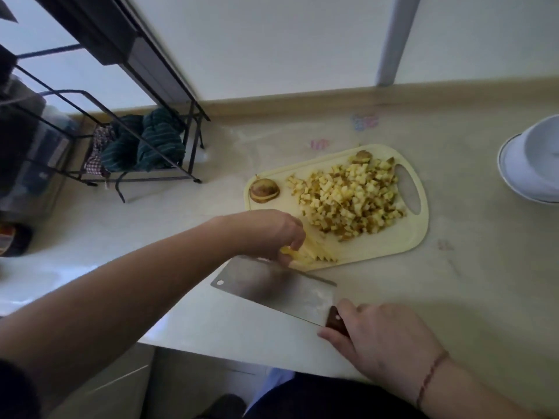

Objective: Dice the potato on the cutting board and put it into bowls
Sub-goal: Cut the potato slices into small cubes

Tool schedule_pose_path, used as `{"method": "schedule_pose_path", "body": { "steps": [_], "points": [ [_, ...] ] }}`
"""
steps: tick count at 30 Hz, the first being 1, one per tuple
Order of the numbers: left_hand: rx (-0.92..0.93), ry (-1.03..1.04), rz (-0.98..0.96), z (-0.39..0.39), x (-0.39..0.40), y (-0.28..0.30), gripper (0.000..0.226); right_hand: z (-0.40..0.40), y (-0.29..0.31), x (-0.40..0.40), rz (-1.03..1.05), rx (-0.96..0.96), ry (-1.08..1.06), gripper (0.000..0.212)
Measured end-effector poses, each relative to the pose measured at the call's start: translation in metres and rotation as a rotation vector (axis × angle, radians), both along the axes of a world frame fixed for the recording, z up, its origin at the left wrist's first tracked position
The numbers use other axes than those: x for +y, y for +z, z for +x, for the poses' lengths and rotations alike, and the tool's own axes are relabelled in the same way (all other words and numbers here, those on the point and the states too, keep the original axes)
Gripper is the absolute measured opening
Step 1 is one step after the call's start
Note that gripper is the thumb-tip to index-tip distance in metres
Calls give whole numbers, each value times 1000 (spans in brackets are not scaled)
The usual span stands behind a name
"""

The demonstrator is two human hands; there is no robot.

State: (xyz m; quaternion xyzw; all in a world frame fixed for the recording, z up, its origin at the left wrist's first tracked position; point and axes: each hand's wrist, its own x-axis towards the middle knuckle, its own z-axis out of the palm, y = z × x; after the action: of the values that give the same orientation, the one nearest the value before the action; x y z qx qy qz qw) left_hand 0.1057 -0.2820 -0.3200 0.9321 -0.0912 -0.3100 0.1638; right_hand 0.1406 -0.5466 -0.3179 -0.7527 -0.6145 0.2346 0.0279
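Potato strips lie fanned at the near-left corner of the cutting board, long axes running roughly from near-left to far-right, cut ends pointing toward the diced pile. Left hand sits over that same corner, fingers curled down and pinching the near end of the strips; exact finger contact partly hidden by the hand itself. Diced potato pile fills the middle of the board, spreading toward its handle hole at the far-right end. Potato end piece, skin on, rests at the board's far-left corner, cut face down as far as can be told; a second small skin-on end lies at the far edge of the board, touching the pile. Board's long axis runs left to right, tilted a bit, handle end to the right. Cleaver is off the board, just near of its front edge, blade broadside up, long axis running from far-left to near-right, tip end toward the left hand. Right hand wraps the cleaver's wooden handle, fingers closed around it, thin red string on the wrist. White bowls, stacked, sit well right of the board, partly cut by the frame edge. Black wire rack with dark cloths stands well left of the board, by the wall.
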Motion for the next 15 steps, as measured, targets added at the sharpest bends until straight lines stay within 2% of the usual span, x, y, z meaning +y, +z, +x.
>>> {"method": "schedule_pose_path", "body": {
  "steps": [3, 5, 6, 7, 9, 13, 15],
  "points": [
    [-279, -168, -33, 5, 13, -9, 21, 6, 13, -12, -221, 78, -50, 99],
    [-346, -227, -37, 6, 19, -16, 22, 13, 18, -30, -215, 42, -102, 115],
    [-357, -233, -47, 7, 20, -17, 22, 15, 16, -41, -128, 25, -155, 115],
    [-368, -229, -61, 8, 22, -18, 23, 18, 10, -53, -30, -20, -145, 109],
    [-384, -215, -75, 9, 23, -20, 26, 29, -2, -82, -10, -66, -215, 92],
    [-445, -263, -13, 7, 19, -30, 60, 34, -17, -131, 45, -104, -443, 82],
    [-484, -313, 9, 7, 14, -38, 66, 38, -15, -147, 40, -63, -548, 73]
  ]
}}
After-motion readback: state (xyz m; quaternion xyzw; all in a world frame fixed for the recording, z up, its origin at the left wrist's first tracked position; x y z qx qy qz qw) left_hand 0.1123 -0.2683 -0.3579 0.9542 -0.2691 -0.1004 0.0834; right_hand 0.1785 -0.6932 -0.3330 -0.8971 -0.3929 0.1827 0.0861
